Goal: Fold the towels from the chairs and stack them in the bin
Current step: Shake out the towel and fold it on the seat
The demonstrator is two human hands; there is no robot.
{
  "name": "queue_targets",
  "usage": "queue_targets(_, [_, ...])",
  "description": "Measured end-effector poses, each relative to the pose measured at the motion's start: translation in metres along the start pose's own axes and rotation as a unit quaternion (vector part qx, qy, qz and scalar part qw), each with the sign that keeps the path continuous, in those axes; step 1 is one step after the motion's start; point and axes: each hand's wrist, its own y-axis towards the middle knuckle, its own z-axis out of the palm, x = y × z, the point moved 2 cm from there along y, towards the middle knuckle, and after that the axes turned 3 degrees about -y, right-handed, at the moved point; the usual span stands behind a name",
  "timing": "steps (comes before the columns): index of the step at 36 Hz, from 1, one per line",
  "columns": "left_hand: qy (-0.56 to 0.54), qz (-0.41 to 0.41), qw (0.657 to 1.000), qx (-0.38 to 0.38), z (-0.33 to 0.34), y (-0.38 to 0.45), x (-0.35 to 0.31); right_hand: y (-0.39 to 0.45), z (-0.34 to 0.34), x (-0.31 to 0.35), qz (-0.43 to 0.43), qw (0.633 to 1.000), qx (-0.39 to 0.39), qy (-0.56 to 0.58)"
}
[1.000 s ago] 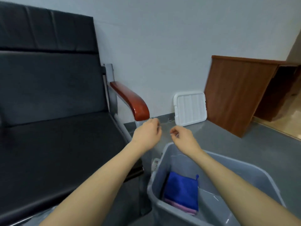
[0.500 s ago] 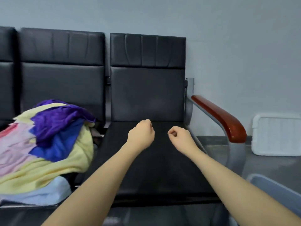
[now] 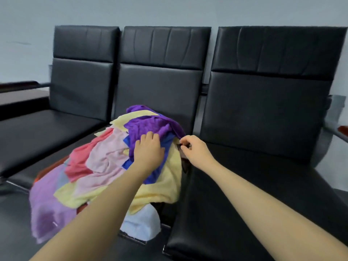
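Half a second ago both my fists hung curled over the bare right-hand seat; now my view has swung left and the towel pile sits centred on the middle chair. My left hand lies on the purple towel, fingers bent into the cloth. My right hand pinches that towel's edge between thumb and fingertips.
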Motion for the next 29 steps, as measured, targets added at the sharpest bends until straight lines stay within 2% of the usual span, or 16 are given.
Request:
queue_targets(5, [0.069,-0.059,0.996,0.020,0.015,0.019,0.035,0.035,0.033,0.014,-0.032,0.998,0.030,0.039])
queue_targets(8, [0.062,-0.029,0.998,-0.008,0.014,0.027,0.039,0.045,0.042,0.009,-0.040,0.998,0.028,0.048])
queue_targets(10, [0.020,0.014,0.999,-0.043,0.012,0.028,0.033,0.047,0.046,0.003,-0.047,0.996,0.033,0.062])
queue_targets(14, [-0.146,0.081,0.983,-0.081,0.009,0.022,0.012,0.045,0.050,-0.007,-0.048,0.992,0.035,0.114])
queue_targets(19, [-0.199,0.116,0.969,-0.093,0.000,0.013,-0.022,0.029,0.026,-0.013,-0.043,0.985,0.003,0.169])
queue_targets(23, [-0.234,0.105,0.964,-0.068,-0.004,0.004,-0.043,0.007,0.001,-0.019,0.007,0.975,-0.015,0.220])
queue_targets(29, [-0.265,0.074,0.962,0.005,0.001,-0.018,-0.080,-0.035,-0.043,-0.035,0.041,0.984,-0.073,0.156])
